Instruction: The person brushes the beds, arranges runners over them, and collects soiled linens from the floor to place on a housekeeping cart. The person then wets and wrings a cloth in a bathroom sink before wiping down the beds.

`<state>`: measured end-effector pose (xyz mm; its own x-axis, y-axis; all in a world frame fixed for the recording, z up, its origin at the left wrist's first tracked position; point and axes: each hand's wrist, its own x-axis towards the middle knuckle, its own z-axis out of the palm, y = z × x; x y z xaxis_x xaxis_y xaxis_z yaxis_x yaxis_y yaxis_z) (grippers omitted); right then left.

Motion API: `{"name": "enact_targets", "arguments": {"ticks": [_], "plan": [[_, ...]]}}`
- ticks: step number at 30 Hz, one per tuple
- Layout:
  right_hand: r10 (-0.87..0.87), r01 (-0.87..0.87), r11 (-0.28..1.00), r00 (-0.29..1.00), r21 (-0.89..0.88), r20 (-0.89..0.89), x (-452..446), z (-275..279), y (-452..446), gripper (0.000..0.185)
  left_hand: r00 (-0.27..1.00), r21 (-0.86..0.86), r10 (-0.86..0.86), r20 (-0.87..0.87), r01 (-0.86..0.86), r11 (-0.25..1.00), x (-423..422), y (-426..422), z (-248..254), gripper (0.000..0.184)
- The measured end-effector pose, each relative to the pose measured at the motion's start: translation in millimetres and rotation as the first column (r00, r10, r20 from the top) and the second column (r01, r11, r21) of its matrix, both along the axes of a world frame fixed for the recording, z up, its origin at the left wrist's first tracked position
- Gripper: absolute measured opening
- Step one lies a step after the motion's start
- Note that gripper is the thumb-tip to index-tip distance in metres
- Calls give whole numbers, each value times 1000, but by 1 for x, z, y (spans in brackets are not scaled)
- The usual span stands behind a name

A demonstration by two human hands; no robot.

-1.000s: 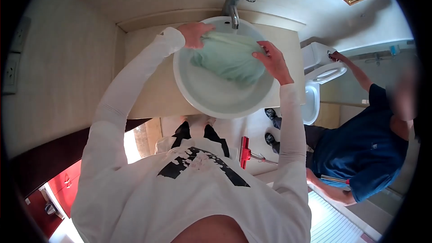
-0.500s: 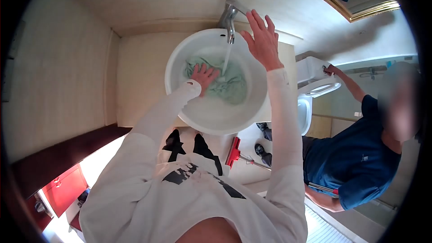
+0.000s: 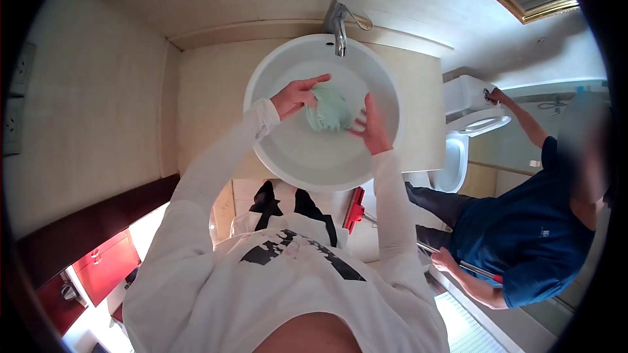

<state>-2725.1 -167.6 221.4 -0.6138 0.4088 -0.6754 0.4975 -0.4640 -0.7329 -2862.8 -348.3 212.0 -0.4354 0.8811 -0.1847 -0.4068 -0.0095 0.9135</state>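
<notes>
A pale green cloth, bunched into a small bundle, is in the round white basin. My left hand grips the cloth at its upper left edge, with the fingers pointing right. Just right of the bundle, my right hand has its fingers apart and holds nothing. Above both hands stands the chrome faucet, and no water stream shows under its spout.
At the right, a person in a dark blue shirt reaches to the toilet tank and holds a pole. A red squeegee head lies on the floor below the basin. Framed mirrors hang above.
The cloth went from spread out to bunched up. My right hand came down from the faucet lever to beside the cloth. The water stream seen half a second ago is gone.
</notes>
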Motion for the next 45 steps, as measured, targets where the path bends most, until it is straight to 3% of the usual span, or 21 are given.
{"name": "enact_targets", "arguments": {"ticks": [1,2,4,5,6,8,11,13,15,20,21,23,24,26,29,33,35,37,40,43,45], "plan": [[-95,112,966,992,-231,85,8,-15,-3,89,988,149,-60,140,39,988,5,3,22,51],[-95,112,965,992,-235,82,14,-23,-8,89,953,298,-138,270,54,953,9,5,38,47],[-182,110,708,983,-697,-29,20,-29,-20,87,909,375,-143,391,-16,927,17,13,58,43],[-184,110,706,982,-699,-32,19,-32,-24,87,846,441,-159,508,-98,892,19,16,62,40],[-212,-26,698,947,-715,-242,15,-30,-31,83,848,440,-161,505,-92,893,16,18,52,40],[-251,-158,694,861,-702,-442,9,-23,-41,80,698,284,-29,716,-253,925,8,24,24,36],[-453,-206,495,768,-844,-453,5,-11,-53,71,660,157,91,745,-307,939,15,25,29,42],[-546,-195,303,767,-933,-338,4,-8,-56,50,766,-17,224,602,-269,963,15,27,20,45],[-511,-153,357,794,-921,-330,7,-4,-53,49,849,-197,325,416,-265,944,17,35,17,49],[-333,-233,428,857,-873,-393,19,-22,-53,51,1000,-534,-16,2,15,845,7,10,34,54],[-357,-227,343,866,-912,-349,18,-9,-58,49,1000,-537,-13,7,15,844,11,2,35,54],[-381,-224,255,871,-941,-311,15,3,-63,46,748,-223,91,657,77,972,20,-8,36,65],[-383,-207,245,877,-947,-291,15,5,-67,46,750,-226,91,656,80,971,20,-7,22,65],[-392,-191,234,879,-953,-272,15,13,-82,46,562,129,-38,827,-124,984,19,-11,-16,69],[-437,-223,208,850,-952,-294,18,18,-88,46,730,259,-50,682,-177,950,24,6,-3,62],[-263,-231,480,883,-846,-390,18,12,-81,41,865,12,58,498,-74,997,11,10,17,49],[-159,-232,580,908,-781,-388,14,11,-78,39,885,-152,-109,452,197,969,2,13,28,40],[76,-313,762,912,-567,-402,11,14,-76,37,901,-200,-126,415,226,954,2,18,38,41],[184,-273,919,935,-286,-303,6,27,-75,53,931,-278,-147,335,247,928,5,21,52,41],[271,-278,960,953,-34,-137,2,22,-81,66,961,-386,-155,231,237,892,7,25,52,42],[293,-296,955,934,20,-204,-1,7,-84,72,971,-461,-165,172,228,858,7,25,51,42]]}}
